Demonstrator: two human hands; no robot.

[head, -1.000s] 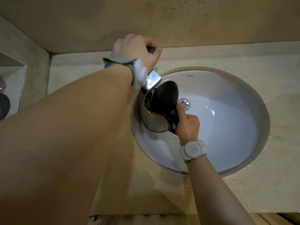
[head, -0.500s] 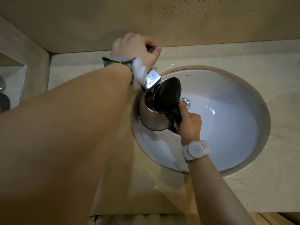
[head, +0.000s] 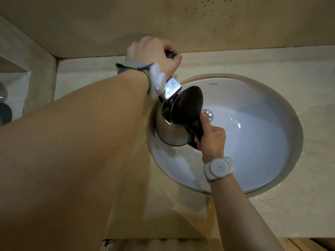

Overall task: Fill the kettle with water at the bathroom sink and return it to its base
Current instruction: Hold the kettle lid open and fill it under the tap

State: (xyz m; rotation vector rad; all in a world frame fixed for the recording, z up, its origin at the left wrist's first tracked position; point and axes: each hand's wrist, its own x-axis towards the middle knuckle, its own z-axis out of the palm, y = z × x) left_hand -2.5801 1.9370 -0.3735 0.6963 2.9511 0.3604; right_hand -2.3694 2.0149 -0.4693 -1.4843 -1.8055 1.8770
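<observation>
The bench (head: 299, 205) of pale stone filled most of the view, with the round white sink (head: 262, 142) sunk into it. A beige wall (head: 163, 19) rose behind. Inside the left half of the sink hung the steel kettle (head: 168, 127), held clear of the bowl, its dark lid (head: 186, 105) swung up and its open mouth right under the tip of the tap spout (head: 172, 88). The drain (head: 208, 114) showed just past the lid.

The right hand (head: 212, 140) was closed around the kettle's black handle, thumb stretched up toward the lid hinge. The handle lay on the kettle's right side, so the body sat to the left of that hand and leaned its mouth toward the spout. The left hand (head: 154, 53) was curled shut over the tap lever (head: 171, 54) at the back edge of the bench, up and left of the kettle. Each wrist wore 1 white band.

Whether water was running could not be told. The filling step looked to be in hand; the next move probably depended on the left hand working the lever while the right kept the mouth under the spout. The kettle's base was not in view.
</observation>
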